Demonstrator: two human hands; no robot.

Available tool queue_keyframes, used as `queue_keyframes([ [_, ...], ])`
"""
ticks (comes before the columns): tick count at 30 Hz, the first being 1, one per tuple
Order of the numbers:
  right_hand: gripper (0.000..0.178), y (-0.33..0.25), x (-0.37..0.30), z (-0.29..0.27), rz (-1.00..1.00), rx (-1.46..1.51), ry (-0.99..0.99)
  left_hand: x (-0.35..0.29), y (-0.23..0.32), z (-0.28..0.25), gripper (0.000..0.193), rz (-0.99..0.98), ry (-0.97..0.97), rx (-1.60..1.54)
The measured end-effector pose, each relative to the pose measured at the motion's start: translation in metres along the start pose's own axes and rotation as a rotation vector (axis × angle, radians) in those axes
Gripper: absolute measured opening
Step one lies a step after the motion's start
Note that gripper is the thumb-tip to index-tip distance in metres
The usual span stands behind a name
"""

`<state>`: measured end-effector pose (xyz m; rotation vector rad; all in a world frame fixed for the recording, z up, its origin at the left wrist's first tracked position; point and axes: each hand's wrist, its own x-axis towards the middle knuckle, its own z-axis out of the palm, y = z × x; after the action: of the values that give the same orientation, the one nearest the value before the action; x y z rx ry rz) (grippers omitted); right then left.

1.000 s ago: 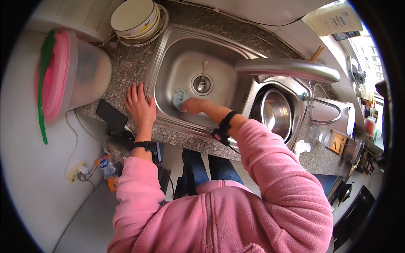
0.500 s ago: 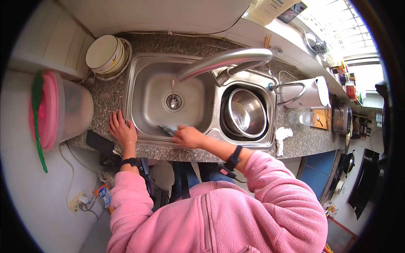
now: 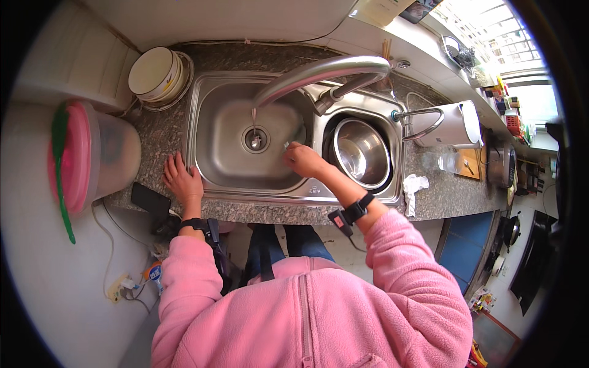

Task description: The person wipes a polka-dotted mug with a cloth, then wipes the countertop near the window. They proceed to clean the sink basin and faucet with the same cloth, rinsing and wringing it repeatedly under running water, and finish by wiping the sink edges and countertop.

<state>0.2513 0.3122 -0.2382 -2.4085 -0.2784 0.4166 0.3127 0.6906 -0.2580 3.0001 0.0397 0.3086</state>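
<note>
My left hand (image 3: 183, 183) lies flat on the speckled stone counter beside the sink's left front corner, fingers spread, holding nothing. My right hand (image 3: 304, 161) is closed over the right side of the large steel basin (image 3: 230, 165), on a greyish cloth (image 3: 298, 134) that shows only as a blur against the basin wall. Between my hands, a thin stream of water (image 3: 254, 115) falls from the arched faucet (image 3: 325, 66) onto the drain (image 3: 255, 140).
Steel bowls (image 3: 362, 153) sit in the smaller right basin. White bowls (image 3: 153, 73) are stacked at the back left. A pink-lidded tub (image 3: 113, 156) and a phone (image 3: 150, 200) lie left. A crumpled white cloth (image 3: 415, 190) and a white kettle (image 3: 445, 124) are right.
My right hand has moved with the cloth from the basin's front edge up and right to its right side. My left hand stays on the counter; the view has shifted slightly.
</note>
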Motion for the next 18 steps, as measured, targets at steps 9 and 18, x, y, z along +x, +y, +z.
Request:
queue_keyframes([
  [9, 0.015, -0.058, -0.023, 0.006, 0.19, 0.424, 0.325, -0.001, -0.003, 0.005, 0.063, -0.003, 0.002, -0.007],
  [18, 0.035, -0.049, -0.015, -0.071, -0.123, -0.183, 0.521, -0.003, 0.0, 0.002, 0.061, -0.024, 0.045, -0.045],
])
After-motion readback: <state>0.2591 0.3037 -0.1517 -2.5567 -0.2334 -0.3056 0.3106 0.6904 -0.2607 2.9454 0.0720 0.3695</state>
